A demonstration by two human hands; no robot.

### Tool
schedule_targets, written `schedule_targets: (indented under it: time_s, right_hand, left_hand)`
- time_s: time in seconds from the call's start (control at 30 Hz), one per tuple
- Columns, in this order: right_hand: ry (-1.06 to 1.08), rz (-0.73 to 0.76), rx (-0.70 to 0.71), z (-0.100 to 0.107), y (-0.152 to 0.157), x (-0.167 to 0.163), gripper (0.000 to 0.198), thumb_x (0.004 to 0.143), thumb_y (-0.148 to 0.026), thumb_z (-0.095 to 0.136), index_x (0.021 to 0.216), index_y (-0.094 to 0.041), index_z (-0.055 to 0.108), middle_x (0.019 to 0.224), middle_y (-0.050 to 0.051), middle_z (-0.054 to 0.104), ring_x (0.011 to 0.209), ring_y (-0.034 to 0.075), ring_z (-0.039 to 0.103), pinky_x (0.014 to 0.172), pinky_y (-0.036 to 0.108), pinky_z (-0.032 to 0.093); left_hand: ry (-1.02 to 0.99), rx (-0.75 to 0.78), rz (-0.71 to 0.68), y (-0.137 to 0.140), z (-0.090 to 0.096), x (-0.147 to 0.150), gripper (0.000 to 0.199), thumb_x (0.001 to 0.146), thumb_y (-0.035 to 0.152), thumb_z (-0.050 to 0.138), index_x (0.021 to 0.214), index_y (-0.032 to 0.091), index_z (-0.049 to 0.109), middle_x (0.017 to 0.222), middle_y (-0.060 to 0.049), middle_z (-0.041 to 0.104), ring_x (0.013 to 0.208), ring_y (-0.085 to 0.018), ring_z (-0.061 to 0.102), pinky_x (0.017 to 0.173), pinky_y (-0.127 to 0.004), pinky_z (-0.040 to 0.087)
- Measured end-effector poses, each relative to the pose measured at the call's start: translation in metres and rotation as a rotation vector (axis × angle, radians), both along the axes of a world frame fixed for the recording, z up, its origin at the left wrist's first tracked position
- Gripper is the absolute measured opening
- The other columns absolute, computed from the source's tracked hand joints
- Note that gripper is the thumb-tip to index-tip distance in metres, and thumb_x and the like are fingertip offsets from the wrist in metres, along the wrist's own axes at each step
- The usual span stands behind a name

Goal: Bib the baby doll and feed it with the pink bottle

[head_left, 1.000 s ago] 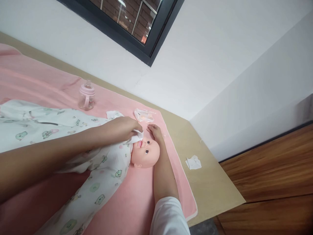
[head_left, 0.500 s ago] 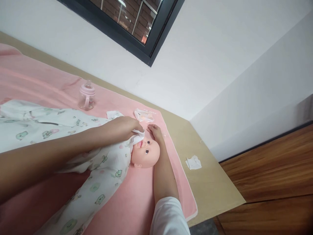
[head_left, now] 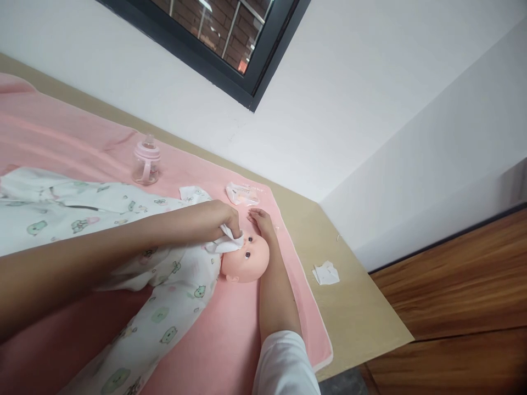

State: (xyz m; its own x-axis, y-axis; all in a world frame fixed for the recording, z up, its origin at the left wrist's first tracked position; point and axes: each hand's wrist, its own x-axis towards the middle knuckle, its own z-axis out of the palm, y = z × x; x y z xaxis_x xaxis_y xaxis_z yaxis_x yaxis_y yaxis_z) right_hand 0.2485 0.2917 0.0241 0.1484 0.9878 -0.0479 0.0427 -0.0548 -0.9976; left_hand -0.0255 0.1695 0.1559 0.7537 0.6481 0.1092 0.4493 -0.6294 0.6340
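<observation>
A baby doll lies on its back on a pink blanket [head_left: 230,329], dressed in a white printed romper [head_left: 181,285]. The doll's bald head [head_left: 251,260] is at the right end, eyes visible and mouth covered. My left hand [head_left: 224,216] pinches a white tissue [head_left: 228,242] against the lower face. Past the top of the head reaches my right forearm, and my right hand [head_left: 261,220] rests on the blanket at the far side of the head. Its fingers are loosely bent and apart, with nothing seen in them.
A pink-lidded baby bottle [head_left: 146,162] stands upright behind the doll. A clear plastic packet [head_left: 242,193] lies near my right hand. On the wooden tabletop [head_left: 349,318] is a crumpled white tissue [head_left: 326,273]. A white wall [head_left: 304,131] with a dark-framed window [head_left: 251,90] borders the back.
My left hand has turned and shifted slightly with the tissue, which now covers the doll's mouth that showed before. My right hand has stayed in place.
</observation>
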Motion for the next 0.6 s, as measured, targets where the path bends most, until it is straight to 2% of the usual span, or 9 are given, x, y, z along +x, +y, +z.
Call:
schedule_targets:
  time_s: [0.13,0.33,0.6]
  right_hand:
    - [0.0,-0.002,0.0,-0.0001,0.0003,-0.0002,0.011,0.078,-0.014,0.065,0.088,-0.017,0.069,0.084,0.001,0.074,0.081,0.012,0.07,0.097,0.03,0.055]
    - [-0.006,0.003,-0.001,0.0004,-0.0009,-0.0006,0.01,0.079,-0.014,0.064,0.087,-0.017,0.068,0.084,0.001,0.074,0.081,0.012,0.07,0.098,0.03,0.054]
    - [-0.027,0.003,-0.01,0.0037,-0.0026,-0.002,0.011,0.078,-0.014,0.064,0.088,-0.017,0.067,0.086,0.002,0.074,0.081,0.013,0.07,0.1,0.032,0.054]
  left_hand:
    - [0.05,-0.017,0.022,-0.0019,0.0014,0.0004,0.023,0.066,0.006,0.052,0.069,0.02,0.07,0.09,0.002,0.07,0.069,-0.012,0.059,0.062,-0.024,0.036]
    - [0.025,0.021,0.03,0.001,-0.0046,-0.0003,0.02,0.07,0.008,0.053,0.069,0.021,0.069,0.094,0.002,0.07,0.075,-0.013,0.062,0.063,-0.023,0.036]
    - [0.019,0.123,0.022,0.005,-0.0056,-0.0005,0.022,0.073,0.009,0.049,0.072,0.021,0.068,0.09,-0.001,0.069,0.078,-0.016,0.062,0.066,-0.026,0.035]
